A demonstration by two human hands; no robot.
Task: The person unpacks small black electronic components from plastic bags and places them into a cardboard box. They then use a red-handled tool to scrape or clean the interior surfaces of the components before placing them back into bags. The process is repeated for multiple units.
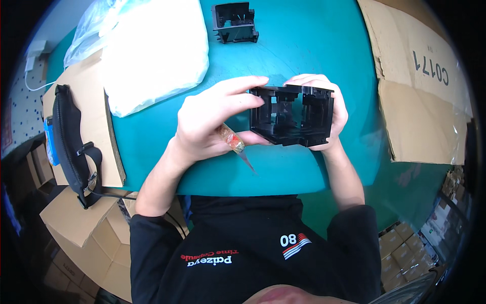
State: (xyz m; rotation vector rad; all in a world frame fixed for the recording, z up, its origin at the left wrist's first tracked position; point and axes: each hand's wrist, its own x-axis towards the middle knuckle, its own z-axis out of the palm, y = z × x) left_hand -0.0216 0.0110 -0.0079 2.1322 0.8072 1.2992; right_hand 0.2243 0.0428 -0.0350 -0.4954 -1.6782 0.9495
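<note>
A black plastic housing (291, 136) with open compartments is held up over the green tabletop, between my two hands. My left hand (205, 114) pinches its left side, fingers at the upper edge and thumb at the lower one. Tucked in that same hand is a small knife (232, 139) with a wrapped, red-patterned handle, its thin pointed blade slanting down toward me. Around the housing's right side, my right hand (338, 114) is closed, with some fingers hidden behind the plastic.
A similar black plastic part (235, 30) stands at the far side of the green table (283, 172). Far left lies a white plastic bag (154, 55). Cardboard (417, 96) covers the right side. A black padded strap (68, 137) rests on cardboard at left, above an open carton (101, 243).
</note>
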